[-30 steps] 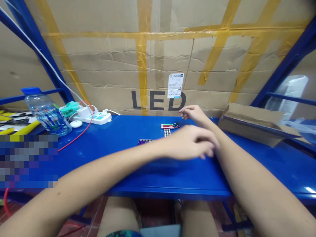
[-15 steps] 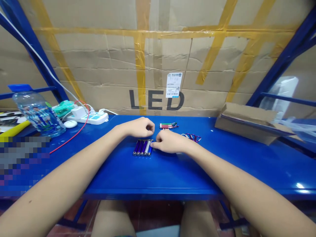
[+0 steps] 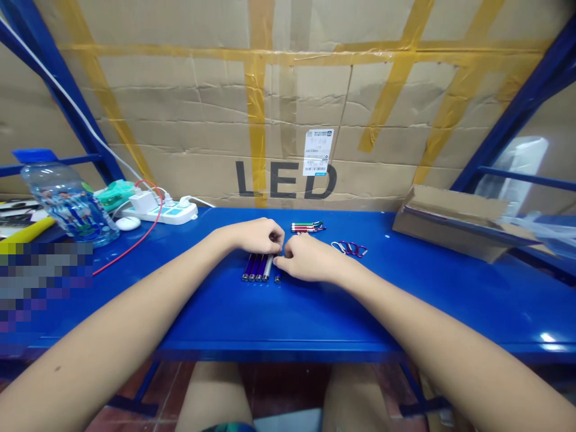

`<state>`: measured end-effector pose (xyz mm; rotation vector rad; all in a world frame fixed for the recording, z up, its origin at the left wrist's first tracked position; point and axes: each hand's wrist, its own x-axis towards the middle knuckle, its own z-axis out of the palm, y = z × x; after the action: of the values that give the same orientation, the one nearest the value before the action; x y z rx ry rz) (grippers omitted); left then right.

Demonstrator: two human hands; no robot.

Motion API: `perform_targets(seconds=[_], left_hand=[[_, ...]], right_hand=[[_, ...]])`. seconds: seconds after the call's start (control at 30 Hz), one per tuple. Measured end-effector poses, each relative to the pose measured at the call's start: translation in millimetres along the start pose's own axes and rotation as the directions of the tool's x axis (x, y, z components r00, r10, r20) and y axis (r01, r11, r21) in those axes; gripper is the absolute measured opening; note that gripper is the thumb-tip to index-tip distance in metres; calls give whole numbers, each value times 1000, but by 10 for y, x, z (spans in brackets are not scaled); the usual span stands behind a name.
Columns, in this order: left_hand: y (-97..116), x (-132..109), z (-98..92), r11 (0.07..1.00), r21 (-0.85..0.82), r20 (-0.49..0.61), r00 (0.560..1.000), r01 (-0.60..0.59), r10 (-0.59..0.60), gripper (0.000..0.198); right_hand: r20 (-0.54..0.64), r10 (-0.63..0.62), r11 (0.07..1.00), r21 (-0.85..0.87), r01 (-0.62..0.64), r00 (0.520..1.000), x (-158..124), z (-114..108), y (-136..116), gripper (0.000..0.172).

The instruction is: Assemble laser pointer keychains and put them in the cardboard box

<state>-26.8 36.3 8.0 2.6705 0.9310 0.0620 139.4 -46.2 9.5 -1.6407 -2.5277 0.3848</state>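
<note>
Cardboard box (image 3: 441, 233), contents hidden; right hand (image 3: 308, 258) touches blue tube (image 3: 278, 278).

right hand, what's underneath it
At the fingertips of the right hand, the near end of a slim, shiny blue tube shows. Most of that tube is covered, and anything beneath the palm on the glossy blue table can't be seen.

Under and in front of our left hand (image 3: 261, 236), dark purple tubes (image 3: 254, 268) and one silver tube (image 3: 268, 268) lie side by side; a blue tube (image 3: 278, 278) sits slightly apart, by our right hand (image 3: 310, 258), partly hidden.
</note>
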Motion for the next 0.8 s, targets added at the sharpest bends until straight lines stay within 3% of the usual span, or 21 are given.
perform_targets(seconds=[0.27, 0.4, 0.47, 0.6, 0.7, 0.8], left_hand=[[80, 9, 26, 998, 33, -93, 994, 62, -59, 17], [159, 6, 28, 988, 130, -347, 937, 88, -38, 20], [227, 6, 47, 979, 194, -419, 908, 65, 23, 23], [399, 29, 150, 950, 311, -355, 925, -17, 133, 29], [494, 72, 240, 951, 307, -301, 945, -30, 127, 37], [516, 124, 286, 949, 314, -267, 958, -14, 102, 38]], right_hand=[[94, 67, 996, -69, -61, 993, -10, -58, 59, 22], [219, 49, 998, -49, -39, 975, -69, -161, 91, 19], [251, 38, 999, -15, -35, 967, -108, -238, 160, 15], [90, 25, 993, 113, -35, 996, -189, -441, 503, 5], [-77, 49, 983, 182, -34, 996, -231, -547, 839, 8], [-152, 37, 989, 148, -14, 988, -235, -558, 1055, 11]])
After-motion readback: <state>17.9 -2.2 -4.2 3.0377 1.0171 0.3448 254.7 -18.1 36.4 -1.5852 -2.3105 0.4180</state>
